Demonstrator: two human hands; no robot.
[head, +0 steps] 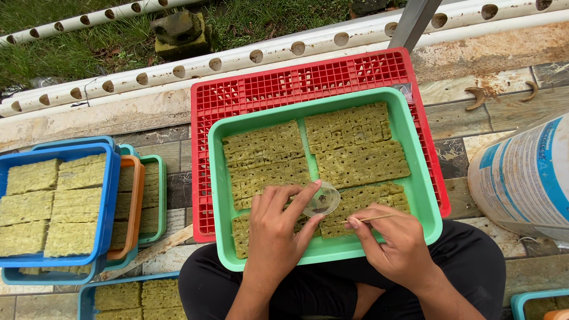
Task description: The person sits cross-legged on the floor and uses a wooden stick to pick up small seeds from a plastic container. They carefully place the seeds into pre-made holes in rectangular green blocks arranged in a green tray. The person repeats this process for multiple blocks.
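A green tray (418, 178) rests on my lap over a red slotted crate (296, 80). It holds several slabs of yellow-green growing sponge (355, 148), cut into small cubes with holes. My left hand (275, 234) pinches a small clear round dish (323, 201) with dark specks in it, held just above the sponge. My right hand (397, 243) grips a thin wooden stick (376, 218), its tip pointing left toward the dish.
A stack of blue, orange and green trays (112, 201) with sponge slabs stands at the left. Another blue tray (89, 296) sits at the bottom left. A large white-and-blue bucket (524, 178) stands on the right. White pipes with holes (249, 56) run along the back beside grass.
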